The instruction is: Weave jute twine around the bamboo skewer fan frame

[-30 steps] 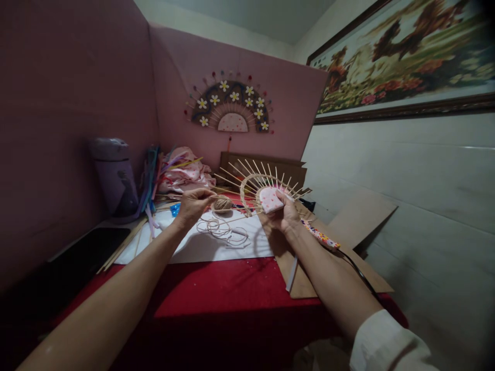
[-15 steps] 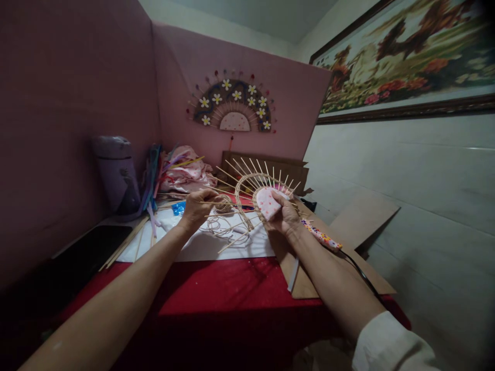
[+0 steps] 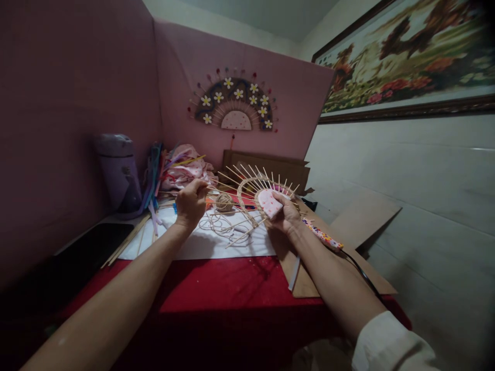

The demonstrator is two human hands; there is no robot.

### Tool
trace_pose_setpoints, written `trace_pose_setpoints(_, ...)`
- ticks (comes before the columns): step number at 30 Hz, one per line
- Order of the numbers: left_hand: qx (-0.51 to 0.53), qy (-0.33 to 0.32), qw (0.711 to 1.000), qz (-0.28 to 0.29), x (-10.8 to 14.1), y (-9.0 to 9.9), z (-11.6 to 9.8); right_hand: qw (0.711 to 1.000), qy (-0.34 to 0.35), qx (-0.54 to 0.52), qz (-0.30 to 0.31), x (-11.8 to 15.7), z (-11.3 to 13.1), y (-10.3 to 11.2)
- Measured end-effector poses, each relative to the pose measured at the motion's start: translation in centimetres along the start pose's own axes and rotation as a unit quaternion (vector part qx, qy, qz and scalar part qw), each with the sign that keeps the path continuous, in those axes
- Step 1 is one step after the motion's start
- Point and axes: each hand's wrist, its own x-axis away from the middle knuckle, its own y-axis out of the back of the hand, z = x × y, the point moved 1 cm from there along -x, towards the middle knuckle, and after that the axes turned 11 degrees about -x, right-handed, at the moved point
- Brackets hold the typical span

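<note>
My right hand (image 3: 288, 215) grips a half-round fan frame by its pale pink, red-dotted centre piece (image 3: 269, 202), thumb on top. Thin wooden sticks (image 3: 266, 176) radiate from that centre, and a band of brown twine (image 3: 240, 196) is woven across them in an arc. To the left of the frame, my left hand (image 3: 192, 202) is raised with thumb and fingers pinched together. Whatever is between those fingertips is too fine to make out. A ball of twine (image 3: 224, 202) lies just right of my left hand, with loose twine loops (image 3: 216, 224) on the white sheet below.
A finished flower-trimmed fan (image 3: 235, 98) hangs on the pink partition. At left stand a purple bottle (image 3: 119, 178) and a dark flat tray-like object (image 3: 91, 247). Cardboard (image 3: 284, 263) and a pattern-covered tool with a cord (image 3: 323, 234) lie right on the red tablecloth (image 3: 224, 283).
My left hand has moved slightly left and up, away from the fan frame, uncovering more of the twine ball. My right hand keeps its hold on the frame.
</note>
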Motion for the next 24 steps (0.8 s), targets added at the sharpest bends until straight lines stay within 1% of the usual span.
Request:
trace_pose_setpoints(3, 0.026, -0.021, 0.999, -0.010, -0.2, -0.1, 0.2, 1.000, -0.016, 0.001, -0.004, 0.0, 0.0, 0.1)
trace_pose_setpoints(5, 0.041, -0.021, 0.999, -0.016, -0.4, -0.2, 0.4, 1.000, -0.013, -0.004, -0.004, 0.0, 0.0, 0.0)
trace_pose_setpoints(7, 0.054, -0.010, 0.998, -0.020, -0.5, -0.3, 0.5, 1.000, -0.006, -0.007, -0.001, 0.1, 0.0, 0.0)
trace_pose_setpoints(10, 0.069, 0.025, 0.997, -0.019, -0.6, -0.4, 0.7, 1.000, -0.004, -0.008, 0.007, 0.2, 0.0, -0.1)
trace_pose_setpoints(13, 0.089, 0.054, 0.995, -0.005, -0.4, -0.5, 0.5, 1.000, 0.008, -0.011, 0.016, 0.4, -0.1, -0.3)
trace_pose_setpoints(15, 0.103, 0.062, 0.993, 0.014, -0.3, -0.5, 0.4, 0.999, 0.018, -0.019, 0.028, 0.6, -0.2, -0.5)
trace_pose_setpoints(19, 0.110, 0.048, 0.991, 0.051, 0.1, -0.7, 0.1, 0.996, 0.056, -0.019, 0.065, 1.2, -0.5, -0.9)
trace_pose_setpoints(22, 0.115, 0.051, 0.990, 0.065, 0.3, -0.9, 0.2, 0.991, 0.096, -0.006, 0.090, 1.6, -0.7, -1.2)
trace_pose_setpoints(24, 0.112, 0.054, 0.990, 0.068, 0.4, -1.1, 0.3, 0.990, 0.106, -0.003, 0.091, 1.8, -0.8, -1.2)
